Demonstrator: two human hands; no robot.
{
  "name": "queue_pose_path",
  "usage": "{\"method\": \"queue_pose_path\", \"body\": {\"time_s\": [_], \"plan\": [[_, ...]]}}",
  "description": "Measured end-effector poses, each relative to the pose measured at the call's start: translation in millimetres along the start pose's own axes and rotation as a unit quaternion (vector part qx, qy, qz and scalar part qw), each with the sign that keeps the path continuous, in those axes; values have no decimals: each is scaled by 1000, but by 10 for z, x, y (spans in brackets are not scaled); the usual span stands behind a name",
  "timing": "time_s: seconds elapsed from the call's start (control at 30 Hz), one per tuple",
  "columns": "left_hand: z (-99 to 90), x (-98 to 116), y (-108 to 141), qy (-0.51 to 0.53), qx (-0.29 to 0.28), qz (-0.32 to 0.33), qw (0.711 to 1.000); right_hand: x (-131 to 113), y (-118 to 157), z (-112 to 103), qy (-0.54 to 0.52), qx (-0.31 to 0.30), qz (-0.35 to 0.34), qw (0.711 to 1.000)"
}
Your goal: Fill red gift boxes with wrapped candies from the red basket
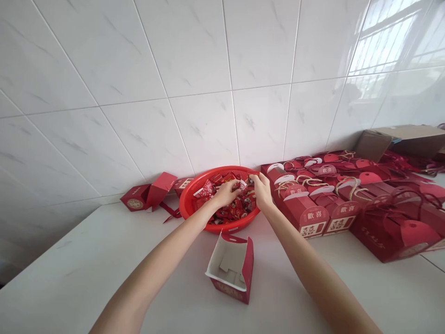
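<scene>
A red plastic basket [187,201] full of red-wrapped candies [233,209] stands against the wall. Inside it, my left hand [227,193] reaches over the candies with its fingers curled together at a white-and-red wrapped candy [242,185]. My right hand [262,189] is at the basket's right side, its fingers bent inward over the rim; what they hold, if anything, is hidden. Between my forearms an open-topped red gift box [232,266] sits on the table, its pale inside showing no candies.
Rows of closed red gift boxes [314,215] with rope handles fill the right side. Behind them is a brown cardboard box [373,144]. More red boxes [135,198] lie left of the basket. The white table [104,260] meets a tiled wall [205,130].
</scene>
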State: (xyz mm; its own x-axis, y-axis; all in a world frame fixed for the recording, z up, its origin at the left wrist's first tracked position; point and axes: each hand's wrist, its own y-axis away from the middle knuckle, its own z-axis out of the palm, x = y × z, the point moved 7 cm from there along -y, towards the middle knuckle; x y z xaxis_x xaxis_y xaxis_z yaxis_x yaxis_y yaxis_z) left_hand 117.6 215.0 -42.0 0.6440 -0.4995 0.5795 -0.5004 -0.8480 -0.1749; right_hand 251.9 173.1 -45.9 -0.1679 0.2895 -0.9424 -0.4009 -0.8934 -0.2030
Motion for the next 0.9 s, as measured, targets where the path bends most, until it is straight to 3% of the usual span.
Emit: {"method": "queue_pose_path", "body": {"time_s": [0.17,0.37,0.43,0.53,0.67,0.9], "plan": [[-151,-12,-22,171,110,45,978,4,8,7,-8,-7,3,1000],[-170,95,13,192,126,85,970,2,13,38,-30,-25,-6,999],[-138,129,27,156,98,78,980,-15,17,24,-42,-14,-18,999],[-5,152,58,57,-4,60,997,-35,22,12,-50,-2,-30,998],[197,159,138,-55,-144,66,986,-36,19,8,-69,7,-30,997],[346,187,192,-44,-227,71,970,-17,2,-146,-169,120,-17,978]]}}
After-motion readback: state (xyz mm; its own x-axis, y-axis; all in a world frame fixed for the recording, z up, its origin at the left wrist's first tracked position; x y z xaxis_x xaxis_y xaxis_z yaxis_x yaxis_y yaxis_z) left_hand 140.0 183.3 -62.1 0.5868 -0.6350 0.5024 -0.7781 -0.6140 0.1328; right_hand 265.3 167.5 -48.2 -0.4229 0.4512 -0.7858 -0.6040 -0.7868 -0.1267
